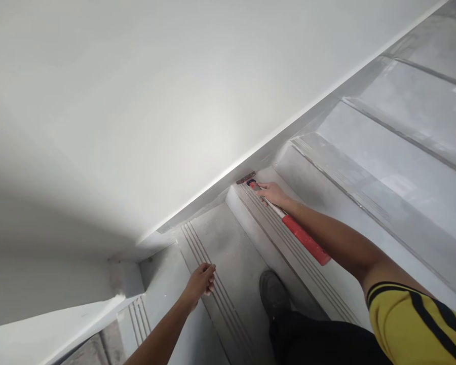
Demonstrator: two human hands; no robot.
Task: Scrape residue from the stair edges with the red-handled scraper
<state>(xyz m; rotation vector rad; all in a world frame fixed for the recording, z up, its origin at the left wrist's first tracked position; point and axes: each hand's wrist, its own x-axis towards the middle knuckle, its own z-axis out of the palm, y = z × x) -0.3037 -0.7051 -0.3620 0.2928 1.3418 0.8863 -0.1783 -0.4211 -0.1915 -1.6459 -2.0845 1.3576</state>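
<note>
My right hand [272, 194] is wrapped round the shaft of a long-handled scraper [303, 237], close to its head. The scraper has a red grip that slants back under my forearm. Its wide, dirty blade [246, 178] rests at the wall end of a grooved stair tread [268, 213], against the grey skirting [264, 163]. My left hand [202, 283] hovers over the tread below, fingers curled in and thumb against them. Nothing shows in it, though the palm side is partly hidden.
A white wall [197, 101] runs along the left of the stairs. Grey steps [365, 167] rise to the upper right, with dusty smears on them. My shoe [274, 294] stands on the lower tread. A ledge [125, 279] juts out at the lower left.
</note>
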